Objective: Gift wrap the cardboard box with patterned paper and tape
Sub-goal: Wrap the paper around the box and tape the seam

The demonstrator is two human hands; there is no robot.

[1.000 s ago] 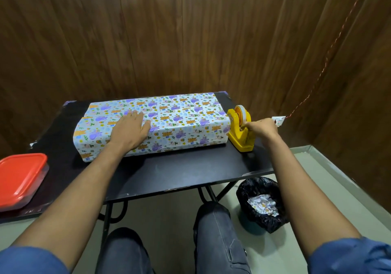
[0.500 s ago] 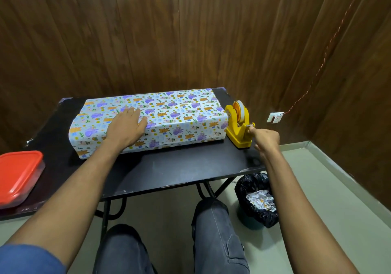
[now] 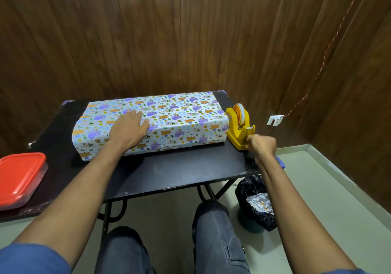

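Note:
A long box covered in white patterned paper point(image 3: 179, 117) lies across the black table point(image 3: 179, 172). My left hand point(image 3: 128, 131) rests flat on its top near the front edge, fingers spread, pressing the paper down. A yellow tape dispenser point(image 3: 238, 127) with a white roll stands just off the box's right end. My right hand point(image 3: 262, 144) is below and in front of the dispenser's cutter, fingers pinched together on a strip of clear tape that is hard to see.
A red-lidded container point(image 3: 20, 178) sits at the table's left front. A bin lined with a black bag point(image 3: 257, 201) holding paper scraps stands on the floor under the table's right corner. Wooden wall panels rise close behind the table.
My right hand has drawn away from the tape roll, down and toward me past the cutter. My left hand has stayed flat on the box.

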